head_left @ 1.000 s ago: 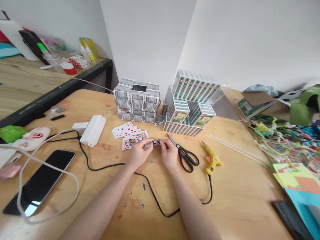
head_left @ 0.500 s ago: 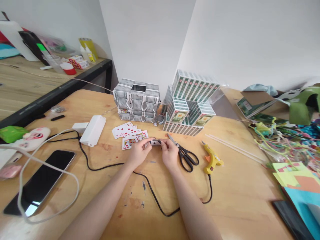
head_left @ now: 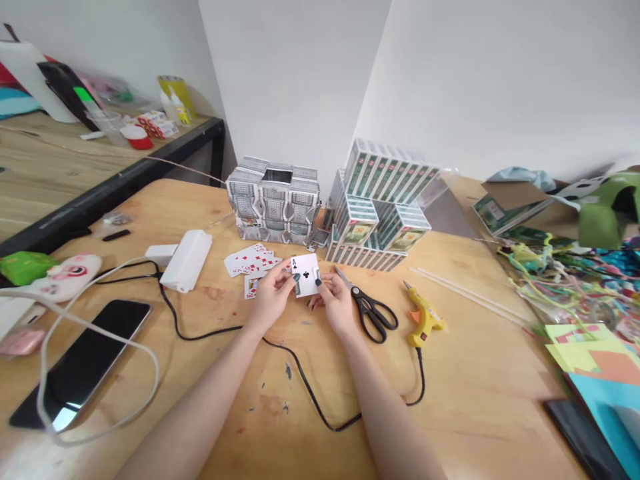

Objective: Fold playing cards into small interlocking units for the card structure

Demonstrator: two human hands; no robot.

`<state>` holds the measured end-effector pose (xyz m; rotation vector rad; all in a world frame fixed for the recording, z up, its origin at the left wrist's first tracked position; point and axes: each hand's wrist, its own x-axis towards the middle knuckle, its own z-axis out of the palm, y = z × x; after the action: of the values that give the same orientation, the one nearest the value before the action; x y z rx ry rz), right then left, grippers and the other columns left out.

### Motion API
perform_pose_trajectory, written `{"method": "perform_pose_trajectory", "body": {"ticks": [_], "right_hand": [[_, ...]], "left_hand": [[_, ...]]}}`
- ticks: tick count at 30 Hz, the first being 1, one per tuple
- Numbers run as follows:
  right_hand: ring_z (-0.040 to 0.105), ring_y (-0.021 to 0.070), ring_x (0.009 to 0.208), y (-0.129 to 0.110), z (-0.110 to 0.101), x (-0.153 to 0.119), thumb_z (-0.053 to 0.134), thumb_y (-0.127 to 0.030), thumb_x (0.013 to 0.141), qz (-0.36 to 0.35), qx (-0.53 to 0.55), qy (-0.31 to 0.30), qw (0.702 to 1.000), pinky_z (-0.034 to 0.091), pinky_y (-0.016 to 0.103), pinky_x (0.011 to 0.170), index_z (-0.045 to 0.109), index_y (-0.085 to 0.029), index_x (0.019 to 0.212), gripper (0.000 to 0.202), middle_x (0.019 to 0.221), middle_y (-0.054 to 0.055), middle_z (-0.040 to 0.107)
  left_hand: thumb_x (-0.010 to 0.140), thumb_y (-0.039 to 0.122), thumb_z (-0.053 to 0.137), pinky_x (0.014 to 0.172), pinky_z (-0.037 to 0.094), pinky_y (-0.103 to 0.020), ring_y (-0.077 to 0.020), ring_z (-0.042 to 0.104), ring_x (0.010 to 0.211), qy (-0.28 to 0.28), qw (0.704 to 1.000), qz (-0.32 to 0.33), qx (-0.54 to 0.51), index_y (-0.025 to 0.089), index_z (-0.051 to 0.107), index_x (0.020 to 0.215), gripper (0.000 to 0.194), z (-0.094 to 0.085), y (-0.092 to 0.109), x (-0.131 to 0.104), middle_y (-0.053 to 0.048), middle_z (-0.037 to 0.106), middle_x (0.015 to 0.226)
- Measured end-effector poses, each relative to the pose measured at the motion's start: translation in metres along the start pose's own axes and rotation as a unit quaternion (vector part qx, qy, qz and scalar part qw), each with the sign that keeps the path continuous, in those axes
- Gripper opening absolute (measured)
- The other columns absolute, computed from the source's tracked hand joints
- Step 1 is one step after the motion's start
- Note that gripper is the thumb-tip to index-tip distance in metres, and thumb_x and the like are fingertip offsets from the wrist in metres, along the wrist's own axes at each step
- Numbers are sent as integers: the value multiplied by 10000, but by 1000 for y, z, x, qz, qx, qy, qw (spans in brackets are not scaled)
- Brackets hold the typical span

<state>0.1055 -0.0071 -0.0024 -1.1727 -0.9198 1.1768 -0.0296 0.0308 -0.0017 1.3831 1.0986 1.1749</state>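
Observation:
Between my two hands is a playing card (head_left: 305,275), an ace of clubs, with its face toward me and bent flaps at its side edges. My left hand (head_left: 273,293) pinches its left edge. At the right edge, my right hand (head_left: 334,299) grips it with thumb and fingers. Loose playing cards (head_left: 249,260) lie fanned on the table just beyond my left hand. Behind them stands a block built of folded cards (head_left: 277,203), patterned backs outward. Black-handled scissors (head_left: 373,310) rest right of my right hand.
A yellow glue gun (head_left: 425,320) with a black cord lies right of the scissors, near clear glue sticks (head_left: 470,297). Stacked card boxes (head_left: 377,213) stand at the back. To the left are a white power adapter (head_left: 187,261) and a phone (head_left: 83,363). Craft materials (head_left: 590,287) crowd the right side.
The card has turned from nearly edge-on to facing me, so its ace of clubs face now shows. Both hands have shifted slightly, still holding it at either side.

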Motion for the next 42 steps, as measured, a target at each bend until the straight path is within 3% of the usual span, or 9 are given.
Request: {"method": "perform_pose_trajectory", "body": {"ticks": [4, 9, 13, 22, 35, 42], "right_hand": [[583, 142, 553, 1, -3, 2, 579, -366, 732, -27, -17, 15, 999, 473, 252, 499, 557, -181, 831, 211, 685, 14, 637], [606, 165, 668, -2, -5, 1, 555, -315, 761, -50, -36, 5, 998, 490, 306, 663, 539, -184, 1137, 399, 749, 20, 661], [579, 149, 649, -4, -5, -1, 526, -298, 777, -59, -71, 7, 996, 480, 292, 653, 489, -194, 1247, 483, 731, -1, 649], [515, 124, 558, -1, -7, 1, 530, -282, 763, -30, -62, 1, 998, 442, 250, 554, 497, -179, 1246, 495, 665, -14, 605], [581, 150, 562, 3, -5, 2, 543, -303, 766, -48, -31, 3, 998, 466, 263, 535, 511, -169, 1183, 439, 694, 19, 666], [608, 155, 585, 3, -5, 2, 570, -333, 754, -17, -10, 0, 1000, 467, 256, 537, 481, -183, 1194, 473, 723, 13, 681]], "left_hand": [[780, 221, 513, 596, 451, -206, -94, 528, 605, -34, 999, 17, 19, 182, 426, 1288, 517, -2, 2, -1, 15, 584, 685], [785, 242, 510, 598, 435, -207, -96, 520, 616, -58, 998, 19, 35, 176, 444, 1285, 509, -2, -5, -2, 2, 595, 730], [775, 249, 514, 600, 438, -206, -94, 518, 619, -53, 998, 7, 26, 174, 467, 1269, 501, -1, -6, -1, 2, 599, 738], [756, 251, 536, 622, 468, -212, -90, 540, 622, -25, 999, -9, 24, 167, 558, 1182, 435, -1, -1, -2, 0, 638, 755], [766, 259, 544, 684, 527, -266, -165, 630, 795, -1, 999, 7, 54, 174, 605, 1127, 376, 0, -7, -2, -54, 699, 899], [775, 260, 540, 733, 524, -283, -173, 636, 835, 2, 998, 12, 65, 166, 607, 1122, 366, 0, -6, -2, -62, 692, 956]]}}
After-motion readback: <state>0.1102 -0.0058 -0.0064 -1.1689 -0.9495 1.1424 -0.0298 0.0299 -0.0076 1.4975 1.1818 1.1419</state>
